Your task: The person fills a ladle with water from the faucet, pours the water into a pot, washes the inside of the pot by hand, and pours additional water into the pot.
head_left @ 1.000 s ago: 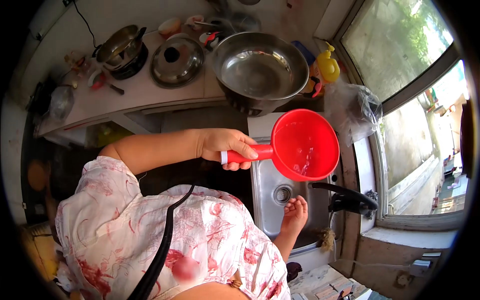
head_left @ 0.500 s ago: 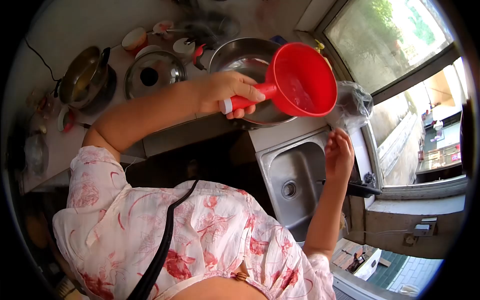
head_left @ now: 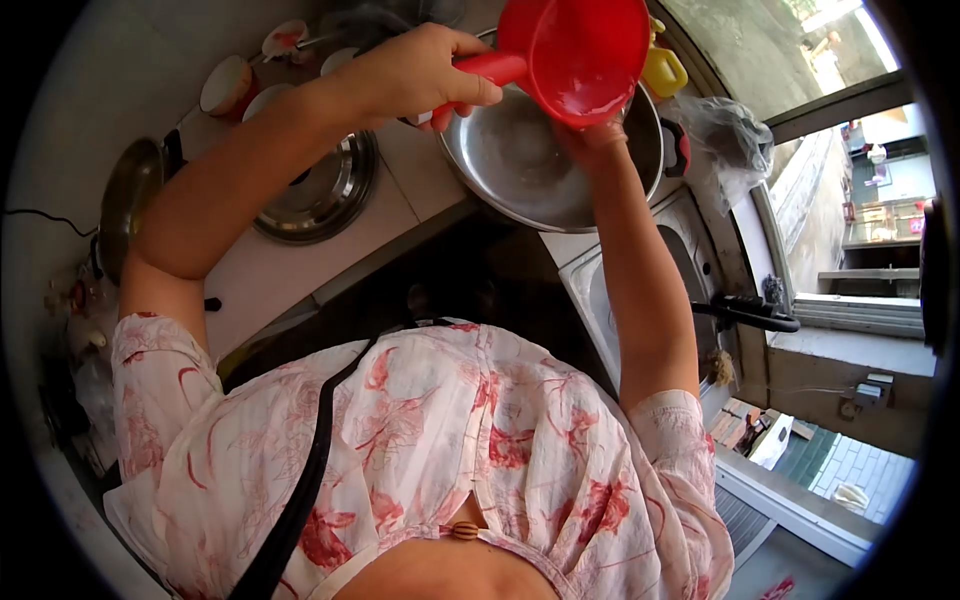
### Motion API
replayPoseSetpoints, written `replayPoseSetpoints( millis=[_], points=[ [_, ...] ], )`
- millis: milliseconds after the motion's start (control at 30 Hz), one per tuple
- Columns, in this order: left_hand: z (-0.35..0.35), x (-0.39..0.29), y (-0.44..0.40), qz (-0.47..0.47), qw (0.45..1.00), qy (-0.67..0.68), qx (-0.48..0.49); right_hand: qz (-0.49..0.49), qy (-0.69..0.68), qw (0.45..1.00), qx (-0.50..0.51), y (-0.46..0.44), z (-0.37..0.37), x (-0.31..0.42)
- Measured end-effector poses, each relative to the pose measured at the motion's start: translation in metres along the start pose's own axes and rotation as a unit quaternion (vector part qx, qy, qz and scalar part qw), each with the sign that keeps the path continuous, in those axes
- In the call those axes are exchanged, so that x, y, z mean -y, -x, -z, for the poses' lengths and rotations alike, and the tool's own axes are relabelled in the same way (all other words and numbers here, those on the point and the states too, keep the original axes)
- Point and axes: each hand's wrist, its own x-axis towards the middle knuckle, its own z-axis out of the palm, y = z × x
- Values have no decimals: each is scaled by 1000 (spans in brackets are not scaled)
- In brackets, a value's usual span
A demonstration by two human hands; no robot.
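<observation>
My left hand (head_left: pixel 425 75) is wrapped round the handle of a red plastic water dipper (head_left: pixel 590 55). The dipper is raised over a large round metal pan (head_left: pixel 505 185), its bowl tilted so that I see its wet-looking inside. My right hand (head_left: pixel 595 132) reaches up to the dipper's lower edge, over the pan. The bowl hides its fingers, so I cannot tell whether it touches the dipper. A whitish haze shows on the pan's bottom.
Left of the pan lies a shiny metal lid (head_left: pixel 325 195), with a cup (head_left: pixel 228 85) farther back. A second pan (head_left: pixel 133 195) stands far left. To the right are a steel sink (head_left: pixel 680 235), a black faucet (head_left: pixel 745 312), a clear plastic bag (head_left: pixel 725 145) and a yellow bottle (head_left: pixel 662 70).
The dipper has moved farther out, away from my body. My right hand has risen from above the sink to the dipper's underside, over the pan. The camera view has shifted.
</observation>
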Motion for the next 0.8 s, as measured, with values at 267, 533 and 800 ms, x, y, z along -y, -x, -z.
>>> replayPoseSetpoints(
  millis=[267, 533, 800],
  points=[
    [-3, 5, -9, -37, 978, -176, -101, -38, 9, 991, 129, -57, 13, -28],
    [-15, 12, -13, -193, 816, -520, -163, 82, 98, 979, 158, -67, 10, -23],
    [-29, 10, -10, -208, 775, -565, -194, -16, 371, 914, 160, -86, 54, -30]
  ],
)
